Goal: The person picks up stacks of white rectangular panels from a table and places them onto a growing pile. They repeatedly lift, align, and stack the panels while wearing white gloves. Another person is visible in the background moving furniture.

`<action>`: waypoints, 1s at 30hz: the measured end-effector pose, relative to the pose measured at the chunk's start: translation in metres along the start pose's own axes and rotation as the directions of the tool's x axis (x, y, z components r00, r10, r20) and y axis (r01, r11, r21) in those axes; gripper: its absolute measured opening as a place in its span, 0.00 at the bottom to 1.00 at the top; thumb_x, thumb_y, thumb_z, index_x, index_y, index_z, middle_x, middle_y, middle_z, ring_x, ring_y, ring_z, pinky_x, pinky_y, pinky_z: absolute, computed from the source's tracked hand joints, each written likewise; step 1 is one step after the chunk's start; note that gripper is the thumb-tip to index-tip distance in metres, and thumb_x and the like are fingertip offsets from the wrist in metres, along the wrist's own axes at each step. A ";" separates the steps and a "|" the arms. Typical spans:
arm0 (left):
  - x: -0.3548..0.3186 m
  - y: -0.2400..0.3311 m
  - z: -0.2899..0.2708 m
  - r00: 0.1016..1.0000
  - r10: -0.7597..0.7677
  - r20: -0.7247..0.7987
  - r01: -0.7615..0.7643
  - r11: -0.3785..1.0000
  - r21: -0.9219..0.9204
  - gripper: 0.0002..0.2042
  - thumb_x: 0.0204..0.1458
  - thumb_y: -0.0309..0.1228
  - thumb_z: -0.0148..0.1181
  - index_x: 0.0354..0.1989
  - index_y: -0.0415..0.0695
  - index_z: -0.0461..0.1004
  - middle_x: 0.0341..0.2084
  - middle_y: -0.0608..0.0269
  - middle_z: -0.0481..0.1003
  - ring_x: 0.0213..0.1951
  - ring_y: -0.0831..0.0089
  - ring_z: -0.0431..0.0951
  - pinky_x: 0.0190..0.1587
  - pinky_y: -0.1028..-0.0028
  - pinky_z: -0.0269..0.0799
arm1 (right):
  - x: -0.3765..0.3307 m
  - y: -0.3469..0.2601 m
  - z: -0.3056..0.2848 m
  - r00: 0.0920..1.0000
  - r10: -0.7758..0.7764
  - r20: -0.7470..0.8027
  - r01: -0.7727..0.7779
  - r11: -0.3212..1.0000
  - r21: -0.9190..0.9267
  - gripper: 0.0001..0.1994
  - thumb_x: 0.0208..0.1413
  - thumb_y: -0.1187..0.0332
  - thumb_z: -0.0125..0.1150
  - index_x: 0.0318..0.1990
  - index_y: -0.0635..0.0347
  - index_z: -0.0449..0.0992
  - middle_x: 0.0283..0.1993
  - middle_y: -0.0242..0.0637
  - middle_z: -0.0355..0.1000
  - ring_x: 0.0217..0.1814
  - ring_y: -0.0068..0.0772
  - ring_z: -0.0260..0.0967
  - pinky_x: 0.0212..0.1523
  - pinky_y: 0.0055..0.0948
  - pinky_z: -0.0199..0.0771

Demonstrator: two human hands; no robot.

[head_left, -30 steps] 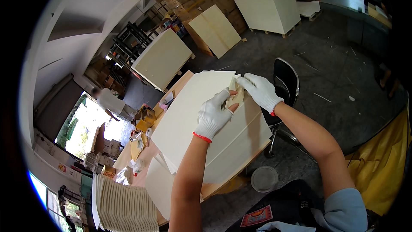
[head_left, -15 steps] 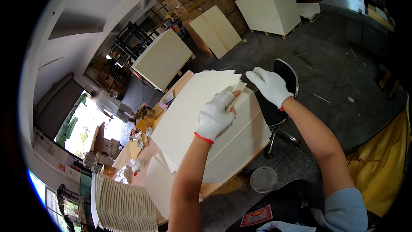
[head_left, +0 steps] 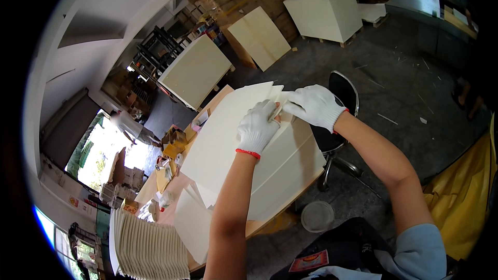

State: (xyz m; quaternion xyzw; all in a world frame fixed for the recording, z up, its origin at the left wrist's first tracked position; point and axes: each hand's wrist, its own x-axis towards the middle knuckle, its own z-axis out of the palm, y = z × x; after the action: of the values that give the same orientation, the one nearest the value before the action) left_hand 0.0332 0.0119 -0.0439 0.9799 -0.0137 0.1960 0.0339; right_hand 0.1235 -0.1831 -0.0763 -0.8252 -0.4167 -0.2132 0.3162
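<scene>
Both my hands wear white knit gloves. My left hand [head_left: 258,126] rests near the far corner of a stack of large cream-white boards [head_left: 228,140] lying on a wooden table [head_left: 259,224]; a small wooden piece seems pinched at its fingertips. My right hand [head_left: 314,105] presses flat on the same far corner of the boards, fingers pointing left and touching the left hand's fingertips. The boards are fanned slightly, with several edges showing at the right side.
A black chair [head_left: 342,91] stands just beyond the table. A round container [head_left: 317,215] sits on the floor below. Stacked ribbed white sheets [head_left: 148,246] lie at the table's near left. Small clutter [head_left: 168,148] covers the left end. White cabinets [head_left: 322,13] and leaning panels [head_left: 259,36] stand beyond.
My right hand moved left across the board corner, back toward my left hand. My left hand stayed on the boards with little shift.
</scene>
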 end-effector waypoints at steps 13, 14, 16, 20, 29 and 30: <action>-0.023 0.010 -0.017 0.993 -0.085 0.080 0.112 0.891 -0.440 0.18 0.57 0.30 0.70 0.56 0.44 0.81 0.45 0.58 0.84 0.42 0.73 0.81 0.44 0.70 0.78 | -0.004 -0.014 0.020 0.903 0.429 0.034 -0.395 0.793 0.463 0.27 0.70 0.42 0.47 0.48 0.59 0.80 0.45 0.54 0.80 0.51 0.61 0.76 0.50 0.52 0.72; -0.023 0.009 -0.017 0.991 -0.093 0.092 0.125 0.879 -0.461 0.18 0.57 0.30 0.69 0.56 0.43 0.81 0.46 0.58 0.84 0.42 0.73 0.81 0.44 0.71 0.78 | -0.005 -0.014 0.020 0.900 0.434 0.031 -0.399 0.794 0.458 0.27 0.70 0.42 0.47 0.47 0.59 0.80 0.44 0.54 0.80 0.50 0.62 0.76 0.50 0.52 0.72; -0.022 0.009 -0.017 0.987 -0.112 0.119 0.157 0.852 -0.499 0.18 0.57 0.30 0.69 0.56 0.43 0.82 0.47 0.58 0.84 0.43 0.74 0.81 0.44 0.71 0.77 | -0.006 -0.015 0.016 0.905 0.424 0.035 -0.387 0.788 0.479 0.27 0.70 0.42 0.47 0.47 0.59 0.79 0.44 0.54 0.80 0.50 0.62 0.76 0.50 0.52 0.72; -0.023 0.009 -0.012 0.986 -0.143 0.088 0.166 0.736 -0.657 0.17 0.59 0.31 0.67 0.57 0.45 0.82 0.47 0.55 0.84 0.43 0.74 0.82 0.45 0.72 0.77 | -0.006 -0.018 0.013 0.910 0.413 0.032 -0.374 0.785 0.494 0.27 0.70 0.42 0.46 0.46 0.59 0.78 0.42 0.55 0.80 0.49 0.63 0.76 0.49 0.53 0.72; -0.025 0.018 -0.027 0.983 -0.088 0.160 0.140 0.926 -0.349 0.18 0.61 0.37 0.66 0.60 0.60 0.80 0.31 0.58 0.78 0.35 0.62 0.81 0.43 0.63 0.75 | -0.005 -0.014 0.025 0.907 0.421 -0.002 -0.383 0.827 0.411 0.27 0.71 0.42 0.43 0.46 0.58 0.76 0.41 0.56 0.79 0.47 0.64 0.76 0.47 0.54 0.72; -0.026 0.015 -0.025 0.989 -0.070 0.133 0.111 0.934 -0.339 0.19 0.61 0.38 0.66 0.60 0.60 0.80 0.29 0.59 0.76 0.33 0.62 0.80 0.43 0.63 0.75 | -0.004 -0.016 0.025 0.908 0.419 0.008 -0.385 0.826 0.411 0.27 0.71 0.42 0.43 0.46 0.58 0.76 0.41 0.56 0.79 0.47 0.64 0.75 0.47 0.54 0.71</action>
State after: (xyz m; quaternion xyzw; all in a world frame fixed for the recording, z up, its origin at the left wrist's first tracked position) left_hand -0.0012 -0.0009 -0.0304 0.9683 -0.0046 0.1299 0.2134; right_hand 0.1104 -0.1613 -0.0911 -0.8015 -0.2548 -0.0851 0.5342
